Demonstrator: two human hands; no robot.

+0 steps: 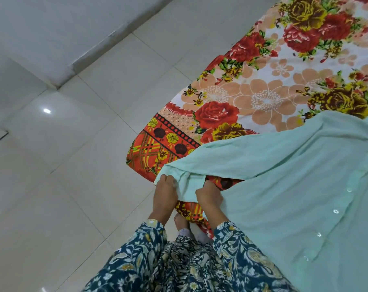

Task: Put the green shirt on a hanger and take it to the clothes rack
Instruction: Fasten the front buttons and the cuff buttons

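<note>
Domestic bedroom. A bed on the right carries a floral bedsheet (263, 85); glossy white floor tiles (62, 165) extend left to a plain wall (52, 28).

Long sleeves (140, 249) in dark teal floral print.

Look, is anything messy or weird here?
Nothing looks damaged or spilled. The pale green button shirt lies spread on the flowered bedsheet, both hands gripping one sleeve cuff. No hanger shows.

shirt (284, 175) — mint green | bedsheet (263, 81) — red-orange floral | sleeves (140, 249) navy floral
</note>
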